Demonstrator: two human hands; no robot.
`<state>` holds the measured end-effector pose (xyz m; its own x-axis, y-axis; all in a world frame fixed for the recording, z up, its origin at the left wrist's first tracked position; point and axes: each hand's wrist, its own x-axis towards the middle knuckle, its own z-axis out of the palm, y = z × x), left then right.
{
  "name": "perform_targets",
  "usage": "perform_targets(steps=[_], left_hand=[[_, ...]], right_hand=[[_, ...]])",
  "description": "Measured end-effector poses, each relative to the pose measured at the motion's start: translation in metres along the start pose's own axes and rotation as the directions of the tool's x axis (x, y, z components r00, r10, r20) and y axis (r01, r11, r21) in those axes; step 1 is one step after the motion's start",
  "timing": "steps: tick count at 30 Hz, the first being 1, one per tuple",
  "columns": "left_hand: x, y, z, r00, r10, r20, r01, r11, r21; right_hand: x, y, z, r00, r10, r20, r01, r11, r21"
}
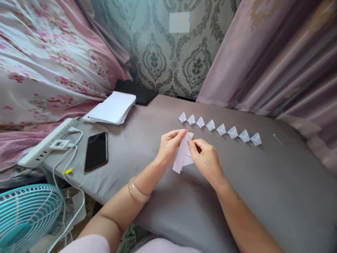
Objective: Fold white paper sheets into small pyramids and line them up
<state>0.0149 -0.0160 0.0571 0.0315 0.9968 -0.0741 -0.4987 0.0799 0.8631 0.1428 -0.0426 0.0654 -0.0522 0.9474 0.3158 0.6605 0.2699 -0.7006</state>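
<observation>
A partly folded sheet of white paper (180, 157) is held up between my two hands, above the grey cloth surface. My left hand (169, 146) pinches its upper left edge between thumb and fingers. On the other side, my right hand (204, 154) grips the paper's right edge, thumb in front. A thin dark line shows on the paper beside my right thumb. Just beyond my hands, several small folded white paper shapes (211, 125) lie in a slanting row. The fingers behind the paper are partly hidden.
To the left lie a stack of white paper (113, 107), a black phone (96, 151) and a white power strip (50, 140) with cables. A blue fan (28, 214) stands at the lower left. A cotton swab (278, 139) lies on the right. Curtains (252, 52) hang behind.
</observation>
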Motion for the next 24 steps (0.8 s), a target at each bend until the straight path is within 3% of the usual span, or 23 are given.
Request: perform_targets(steps=[2,5,9,14,19,24], left_hand=[[0.002,-0.001,-0.002,0.999,-0.024,0.030,0.025,0.999,-0.035],[0.004,-0.004,-0.003,0.997,-0.030,0.073,0.035,0.997,-0.062],[0.002,-0.007,-0.001,0.996,-0.036,0.087,0.040,0.998,-0.041],[0.000,-0.006,0.001,0.990,-0.112,0.080,0.121,0.986,-0.114],[0.000,-0.004,0.000,0.991,-0.101,0.092,0.110,0.988,-0.104],[-0.002,-0.003,0.001,0.984,-0.140,0.110,0.151,0.984,-0.092]], right_hand=[[0.003,0.003,-0.007,0.996,0.060,0.070,-0.064,0.997,0.047],[0.009,0.005,-0.013,0.988,0.143,0.060,-0.154,0.960,0.233],[0.013,0.005,-0.008,0.973,0.208,0.103,-0.232,0.840,0.490],[0.011,0.002,0.001,0.954,0.282,0.103,-0.282,0.727,0.626],[0.009,0.000,0.002,0.956,0.291,0.034,-0.247,0.736,0.630],[0.007,0.002,0.004,0.963,0.271,-0.013,-0.224,0.820,0.527]])
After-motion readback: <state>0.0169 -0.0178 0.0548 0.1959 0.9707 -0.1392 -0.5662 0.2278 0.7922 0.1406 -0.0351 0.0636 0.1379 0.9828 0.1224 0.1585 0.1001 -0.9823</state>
